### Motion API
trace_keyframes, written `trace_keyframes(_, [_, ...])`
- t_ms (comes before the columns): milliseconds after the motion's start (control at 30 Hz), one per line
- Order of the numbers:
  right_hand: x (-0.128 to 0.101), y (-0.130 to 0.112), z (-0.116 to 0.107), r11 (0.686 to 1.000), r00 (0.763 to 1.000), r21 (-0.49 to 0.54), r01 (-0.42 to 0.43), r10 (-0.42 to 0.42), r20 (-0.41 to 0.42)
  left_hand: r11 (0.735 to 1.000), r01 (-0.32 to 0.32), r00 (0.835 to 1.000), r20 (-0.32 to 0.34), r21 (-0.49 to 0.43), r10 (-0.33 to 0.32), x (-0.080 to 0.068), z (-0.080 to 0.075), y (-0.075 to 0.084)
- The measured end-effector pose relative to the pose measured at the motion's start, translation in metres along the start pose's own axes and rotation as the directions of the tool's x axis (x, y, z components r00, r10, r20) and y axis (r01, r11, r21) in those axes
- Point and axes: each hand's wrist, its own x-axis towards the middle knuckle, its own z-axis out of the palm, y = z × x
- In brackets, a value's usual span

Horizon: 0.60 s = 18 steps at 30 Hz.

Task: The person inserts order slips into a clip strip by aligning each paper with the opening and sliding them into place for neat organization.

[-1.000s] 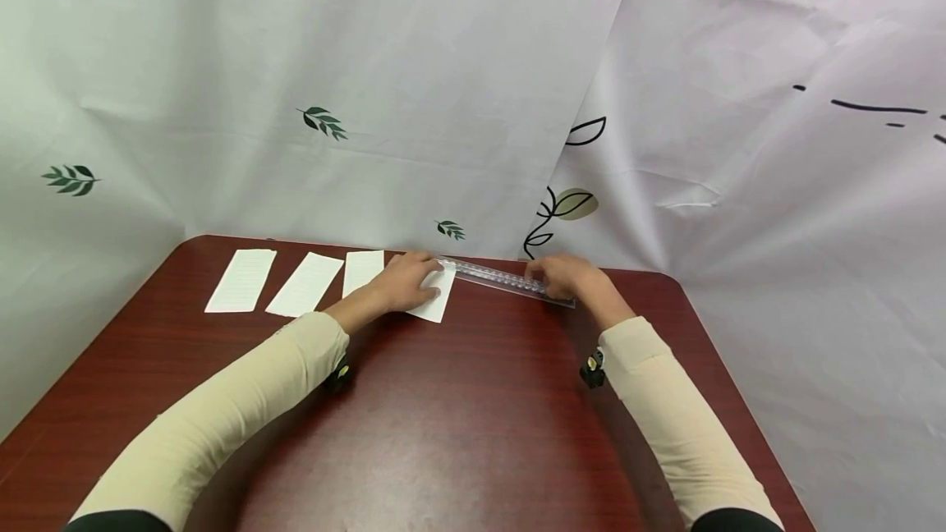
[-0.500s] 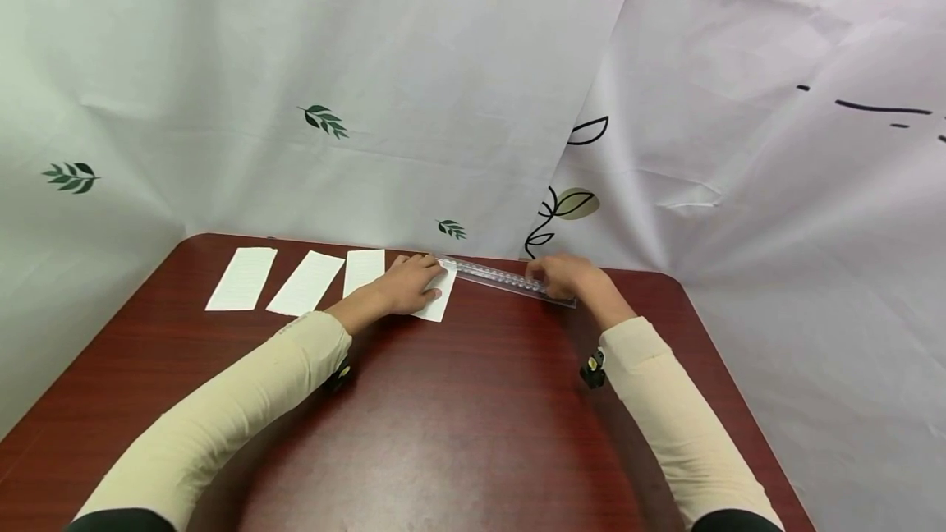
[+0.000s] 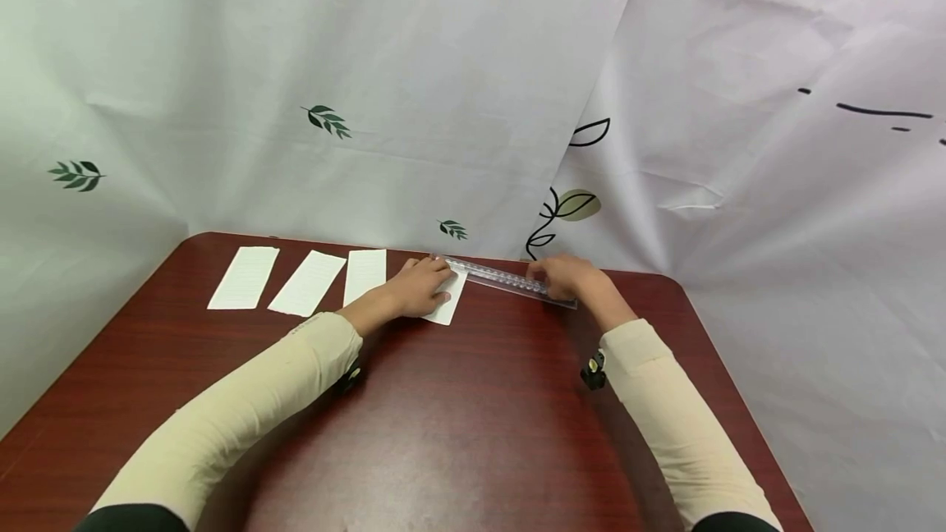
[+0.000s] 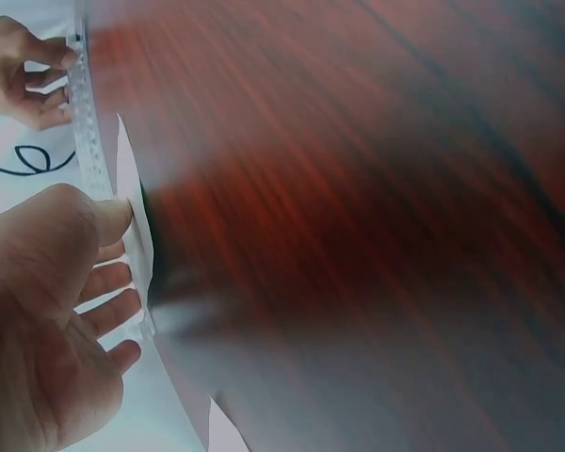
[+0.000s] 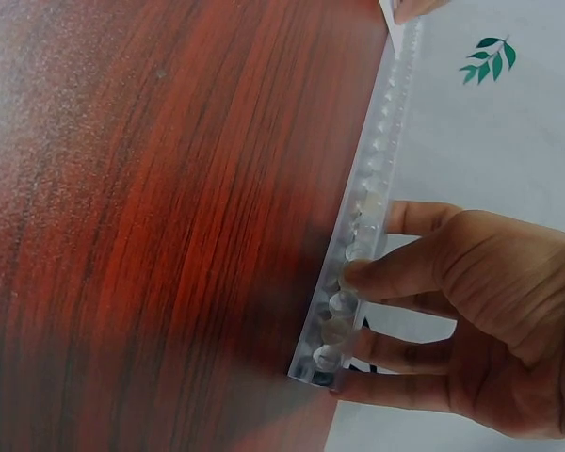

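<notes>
A clear plastic ruler (image 3: 502, 276) lies along the back edge of the dark red table (image 3: 473, 417). My right hand (image 3: 565, 276) holds its right end, thumb on the top face and fingertips against the far edge; the right wrist view shows this on the ruler (image 5: 363, 235) with my right hand (image 5: 461, 320). My left hand (image 3: 423, 289) rests with spread fingers on a white paper strip (image 3: 452, 308) that touches the ruler's left end. In the left wrist view my left hand (image 4: 66, 311) has its thumb at the strip's edge (image 4: 132, 202), with the ruler (image 4: 89, 141) beyond.
Three more white paper strips (image 3: 245, 277) (image 3: 308, 283) (image 3: 365, 273) lie in a row at the table's back left. A leaf-printed white cloth (image 3: 443, 105) hangs right behind the table and down its right side. The table's corners are rounded.
My left hand and the paper strip under it have slid a little to the right, toward the ruler's left end. The right hand and ruler have stayed in place.
</notes>
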Motion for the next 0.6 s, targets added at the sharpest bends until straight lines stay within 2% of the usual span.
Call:
trace_keyframes(467, [-0.001, -0.002, 0.003, 1.000, 1.000, -0.004, 0.011, -0.011, -0.014, 1.000, -0.010, 0.999, 0.035, 0.021, 0.009, 0.009, 0.006, 0.019])
trace_keyframes(500, [0.006, 0.009, 0.009, 0.999, 0.999, 0.000, 0.034, -0.034, -0.023, 1.000, -0.007, 0.999, 0.039, 0.024, 0.006, 0.010, 0.004, 0.021])
trace_keyframes(600, [0.006, 0.010, 0.008, 0.999, 0.999, 0.017, 0.030, -0.030, -0.017, 1.000, 0.000, 0.999, 0.042, 0.030, -0.001, 0.012, 0.003, 0.025])
